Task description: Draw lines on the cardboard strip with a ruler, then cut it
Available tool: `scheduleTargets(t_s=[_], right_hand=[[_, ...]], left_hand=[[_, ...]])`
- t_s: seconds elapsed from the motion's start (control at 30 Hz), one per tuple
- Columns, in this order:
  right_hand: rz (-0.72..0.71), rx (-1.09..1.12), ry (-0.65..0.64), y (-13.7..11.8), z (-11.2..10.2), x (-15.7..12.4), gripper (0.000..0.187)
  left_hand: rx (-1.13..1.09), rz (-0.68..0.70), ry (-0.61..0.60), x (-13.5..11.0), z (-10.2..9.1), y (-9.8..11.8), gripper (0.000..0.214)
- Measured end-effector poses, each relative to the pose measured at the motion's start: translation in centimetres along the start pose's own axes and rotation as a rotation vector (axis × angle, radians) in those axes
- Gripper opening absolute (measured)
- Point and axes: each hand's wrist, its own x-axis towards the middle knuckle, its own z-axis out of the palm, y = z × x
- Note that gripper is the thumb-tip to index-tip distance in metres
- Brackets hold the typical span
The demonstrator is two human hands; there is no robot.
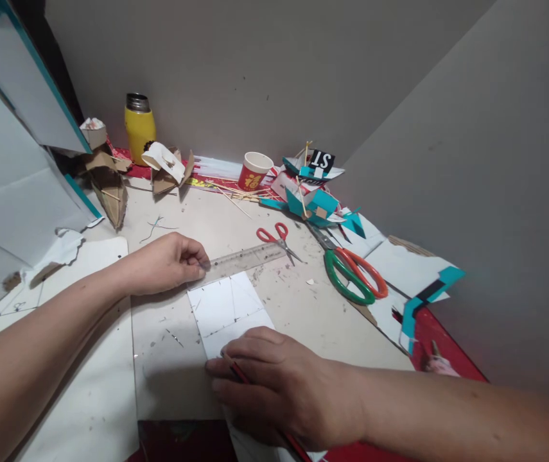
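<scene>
A white paper strip (226, 301), marked with pencilled lines, lies near the middle of the table (298, 321), running toward its near edge and going under the right hand (274, 385). Along its far end lies a clear ruler (240, 260), whose left end the left hand (165, 262) pinches between thumb and curled fingers. The right hand's fingers are bent close together around a red-and-black pencil (239, 372), their tips by the paper; the pencil's point cannot be made out. The strip looks light and fairly stiff, likely to slide or crease easily, so flat pressure near its near end should suit it better than a pinch. The ruler seems light, rigid and slick; fingers spread along its middle would probably steady it better than a hold at one end. Small red-handled scissors (281, 243) lie at its right end, and larger scissors (341, 252) toward the table's right edge.
</scene>
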Motion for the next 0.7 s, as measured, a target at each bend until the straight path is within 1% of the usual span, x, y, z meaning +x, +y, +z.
scheduleTargets(t_s=[0.13, 0.37, 0.57, 0.7], right_hand=[[0.005, -0.030, 0.019, -0.01, 0.42, -0.34, 0.023], [-0.023, -0.038, 0.063, 0.20, 0.46, -0.36, 0.022], [-0.010, -0.047, 0.022, 0.05, 0.34, -0.32, 0.022], [-0.021, -0.061, 0.040, 0.10, 0.53, -0.46, 0.022]], left_hand=[[-0.003, 0.000, -0.002, 0.00, -0.06, 0.07, 0.021], [-0.017, 0.001, -0.016, -0.05, -0.14, 0.16, 0.024], [0.003, 0.008, -0.025, -0.09, -0.19, 0.13, 0.025], [0.025, 0.007, -0.033, -0.14, -0.27, 0.22, 0.025]])
